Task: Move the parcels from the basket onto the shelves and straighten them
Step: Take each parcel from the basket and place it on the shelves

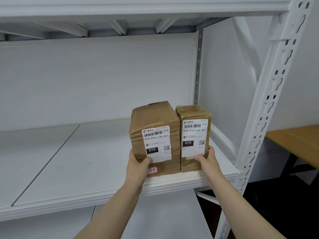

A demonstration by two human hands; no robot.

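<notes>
— What lies furthest to the left of the large brown cardboard parcel (155, 125)?

— The white shelf board (82, 163), crossed at a slant by a dark seam. The parcel stands upright on that board, close to its front edge.

— And the left hand (138, 163)?

— It is at that parcel's lower left corner. Its grip is clamped on the box: the thumb lies across the front, on the bottom edge of the white shipping label (157, 144), and the fingers go round the left side, mostly out of sight.

— What does the label show?

— A barcode, "010-010-L30-551", a QR code and "010" in a black block. Under it sits a small red-edged sticker (152, 169) with handwriting too small to read.

— What is to the parcel's right?

— A small tape-wrapped brown parcel (194, 114), narrower, also upright on the same board and carrying the same kind of label. It stands just beside the large one. Whether the two sides touch cannot be told.

— And the right hand (208, 158)?

— On the small parcel's side turned away from the large one. Its grip pinches the lower right corner, with the thumb on the front over another red-edged sticker and the fingers curled round the right side.

— Further right?

— A white perforated upright post (269, 94) of the rack, then the corner of a wooden table (296, 142).
</notes>
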